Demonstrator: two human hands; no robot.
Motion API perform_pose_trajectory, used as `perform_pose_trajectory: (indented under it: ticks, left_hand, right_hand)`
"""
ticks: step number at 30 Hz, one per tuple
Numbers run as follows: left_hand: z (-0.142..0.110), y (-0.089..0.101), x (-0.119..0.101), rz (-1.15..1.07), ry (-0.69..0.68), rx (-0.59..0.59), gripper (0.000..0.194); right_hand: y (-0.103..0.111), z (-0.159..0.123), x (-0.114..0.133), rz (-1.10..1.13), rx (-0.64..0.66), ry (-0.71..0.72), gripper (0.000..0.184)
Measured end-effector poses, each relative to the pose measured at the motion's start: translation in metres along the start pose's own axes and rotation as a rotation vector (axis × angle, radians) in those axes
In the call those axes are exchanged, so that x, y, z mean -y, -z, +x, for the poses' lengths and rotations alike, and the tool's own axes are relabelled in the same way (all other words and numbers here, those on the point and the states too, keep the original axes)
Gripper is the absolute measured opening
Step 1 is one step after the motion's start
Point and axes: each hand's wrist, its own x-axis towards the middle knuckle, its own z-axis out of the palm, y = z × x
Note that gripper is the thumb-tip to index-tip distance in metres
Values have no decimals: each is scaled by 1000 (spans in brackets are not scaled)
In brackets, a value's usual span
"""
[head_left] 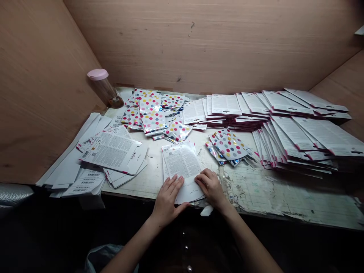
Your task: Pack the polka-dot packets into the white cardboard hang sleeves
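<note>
In front of me a stack of white printed cards lies near the table's front edge, dense text and a barcode on the top one. My left hand rests with outstretched fingers on the lower left of that top card. At its right edge my right hand is closed, fingertips bunched against the card; what they hold, if anything, is hidden. A small white scrap sticks out below the right hand. Polka-dot foil packets lie just beyond it to the right.
Left are loose printed cards and barcode label sheets. A bigger heap of polka-dot packets lies at the back, near a tilted clear bottle with a pink lid. Fanned piles of cards fill the right. Wooden panels enclose the table.
</note>
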Motion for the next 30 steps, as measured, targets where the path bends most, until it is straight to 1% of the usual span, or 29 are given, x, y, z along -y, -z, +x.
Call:
perform_pose_trajectory:
  ticks: [4,11,14,16,18,19,20,22,24,25,27,28,30]
  left_hand:
    - [1,-1,0,-1,6,-11,75]
    - [1,-1,-2,-9,12,-30,75]
    - [1,0,-2,-14,10,-28,75]
    - [1,2,-1,-19,7,-20,75]
    - [1,5,1,-18,-19,-25,70]
    - [1,6,2,-13,-48,-32,66]
    - [0,8,4,-6,-89,-37,61]
    - [-1,11,7,13,-195,-27,54]
    - [-3,14,8,22,-292,-15,48]
    - [-4,15,8,20,-325,-20,44]
    - [-6,16,6,-1,-343,-59,37]
    - [-6,16,4,-29,-320,-80,33]
    - [-5,16,0,-92,-221,-107,25]
  right_hand:
    - [-1,1,1,-39,20,1,11]
    - [-11,7,1,-159,57,11,14]
    - [-6,-1,10,-165,72,38,16]
    - [6,-17,19,-158,114,96,16]
    - [25,-39,27,-182,202,172,14]
    - [37,-50,31,-199,260,185,13]
    - [48,-60,33,-213,320,170,10]
    - [68,-70,36,-191,413,59,13]
    - [78,-68,38,-105,436,-49,18]
    - [77,-64,38,-65,411,-56,18]
    - [66,-52,38,-35,328,20,18]
    - [57,-47,37,-49,283,81,20]
    - [39,-39,36,-83,216,184,24]
